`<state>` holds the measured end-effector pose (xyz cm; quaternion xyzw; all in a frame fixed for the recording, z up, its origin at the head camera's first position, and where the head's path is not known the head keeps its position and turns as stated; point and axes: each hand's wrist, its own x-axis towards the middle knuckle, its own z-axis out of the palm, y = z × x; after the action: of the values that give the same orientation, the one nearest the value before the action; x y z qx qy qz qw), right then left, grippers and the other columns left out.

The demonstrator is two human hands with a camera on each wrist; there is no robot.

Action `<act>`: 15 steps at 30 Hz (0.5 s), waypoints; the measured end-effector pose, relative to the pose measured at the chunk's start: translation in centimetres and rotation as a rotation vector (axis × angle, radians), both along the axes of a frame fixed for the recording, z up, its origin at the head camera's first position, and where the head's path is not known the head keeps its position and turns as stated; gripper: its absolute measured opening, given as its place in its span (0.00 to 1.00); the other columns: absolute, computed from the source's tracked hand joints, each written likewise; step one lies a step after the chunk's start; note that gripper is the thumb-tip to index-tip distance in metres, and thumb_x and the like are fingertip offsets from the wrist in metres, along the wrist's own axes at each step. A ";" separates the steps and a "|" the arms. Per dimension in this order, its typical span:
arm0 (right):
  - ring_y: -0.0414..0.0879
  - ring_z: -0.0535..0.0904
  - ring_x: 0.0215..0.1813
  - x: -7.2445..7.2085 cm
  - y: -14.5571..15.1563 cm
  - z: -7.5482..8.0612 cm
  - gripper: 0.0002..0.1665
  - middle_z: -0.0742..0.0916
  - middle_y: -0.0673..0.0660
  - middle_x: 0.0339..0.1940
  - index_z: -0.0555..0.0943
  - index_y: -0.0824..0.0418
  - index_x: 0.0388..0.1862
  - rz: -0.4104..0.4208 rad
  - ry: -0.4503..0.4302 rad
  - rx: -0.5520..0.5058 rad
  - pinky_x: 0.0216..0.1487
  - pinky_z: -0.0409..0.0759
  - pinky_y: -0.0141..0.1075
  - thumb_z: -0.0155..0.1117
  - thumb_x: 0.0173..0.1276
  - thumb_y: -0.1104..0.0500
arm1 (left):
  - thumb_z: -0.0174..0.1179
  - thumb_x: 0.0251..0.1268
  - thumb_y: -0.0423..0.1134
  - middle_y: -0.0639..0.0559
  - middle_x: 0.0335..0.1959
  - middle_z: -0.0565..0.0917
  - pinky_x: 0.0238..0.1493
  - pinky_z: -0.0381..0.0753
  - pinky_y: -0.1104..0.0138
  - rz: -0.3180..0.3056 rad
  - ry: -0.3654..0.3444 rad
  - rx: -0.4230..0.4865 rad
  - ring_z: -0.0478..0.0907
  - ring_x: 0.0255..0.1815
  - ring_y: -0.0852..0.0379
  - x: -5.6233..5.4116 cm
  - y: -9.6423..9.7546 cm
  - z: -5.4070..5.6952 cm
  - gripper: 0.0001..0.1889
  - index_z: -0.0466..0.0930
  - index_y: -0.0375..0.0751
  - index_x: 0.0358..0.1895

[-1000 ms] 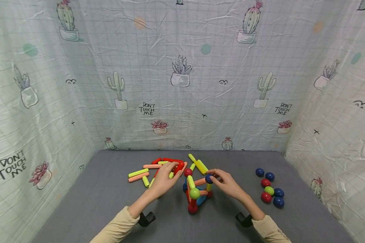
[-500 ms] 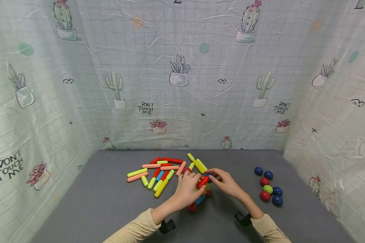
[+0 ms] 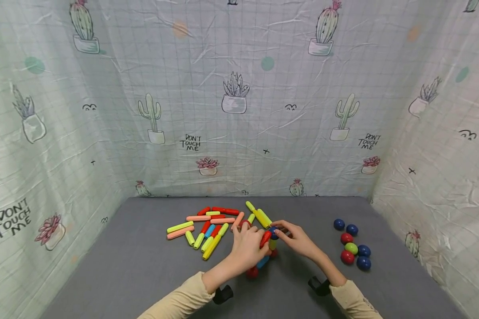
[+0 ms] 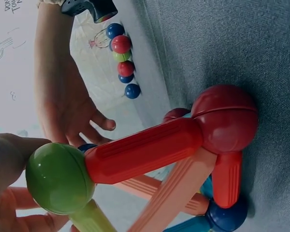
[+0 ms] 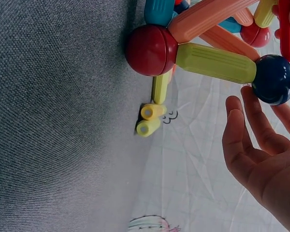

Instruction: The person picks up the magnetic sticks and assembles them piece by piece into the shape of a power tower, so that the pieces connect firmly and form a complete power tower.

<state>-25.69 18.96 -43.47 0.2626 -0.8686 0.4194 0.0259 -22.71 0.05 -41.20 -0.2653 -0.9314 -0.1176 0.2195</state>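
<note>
In the head view my left hand (image 3: 245, 248) pinches a short red magnetic rod (image 3: 265, 239), its end right at a blue ball (image 3: 274, 233). My right hand (image 3: 297, 239) holds that ball by its fingertips. The ball tops a yellow-green rod (image 5: 215, 63) rising from a red ball (image 5: 151, 50), as the right wrist view shows. These belong to a frame of magnetic rods and balls, partly hidden behind my left hand. From the left wrist, a green ball (image 4: 59, 179) tops a slanting red rod (image 4: 145, 150), which meets a dark red ball (image 4: 224, 118) on the table.
Loose red, salmon, yellow and blue rods (image 3: 213, 241) lie left of the frame. Behind it are a few yellow rods (image 3: 263, 218). Several blue, red and green balls (image 3: 351, 248) sit at the right of the grey table (image 3: 115, 266). A cactus-print curtain (image 3: 239, 146) surrounds it.
My left hand has carried the red rod from the loose rods on the left rightward to the blue ball. My right hand has stayed at the ball.
</note>
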 end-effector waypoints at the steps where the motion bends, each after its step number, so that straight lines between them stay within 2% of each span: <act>1: 0.52 0.78 0.43 0.0 0.0 0.0 0.20 0.81 0.59 0.47 0.72 0.58 0.54 -0.004 -0.005 -0.001 0.39 0.76 0.30 0.46 0.69 0.50 | 0.61 0.51 0.47 0.54 0.25 0.80 0.37 0.61 0.51 0.000 -0.003 -0.002 0.64 0.30 0.56 0.0 0.0 0.0 0.09 0.82 0.47 0.32; 10: 0.49 0.78 0.41 -0.1 0.0 -0.2 0.19 0.82 0.57 0.45 0.72 0.56 0.54 -0.029 -0.005 0.001 0.37 0.75 0.31 0.46 0.69 0.49 | 0.62 0.49 0.47 0.56 0.21 0.78 0.40 0.61 0.45 -0.011 -0.015 0.003 0.64 0.31 0.55 -0.2 0.0 -0.2 0.07 0.83 0.49 0.26; 15: 0.45 0.78 0.39 -0.1 0.2 -0.5 0.21 0.81 0.59 0.45 0.71 0.59 0.55 -0.022 -0.038 -0.016 0.36 0.76 0.32 0.44 0.70 0.50 | 0.59 0.52 0.50 0.55 0.25 0.78 0.40 0.61 0.46 -0.019 0.037 0.059 0.65 0.31 0.56 0.3 -0.3 -0.5 0.11 0.82 0.49 0.32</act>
<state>-25.78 19.14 -43.94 0.2449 -0.8685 0.4307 0.0161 -22.39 -0.24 -41.73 -0.2695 -0.9209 -0.1419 0.2433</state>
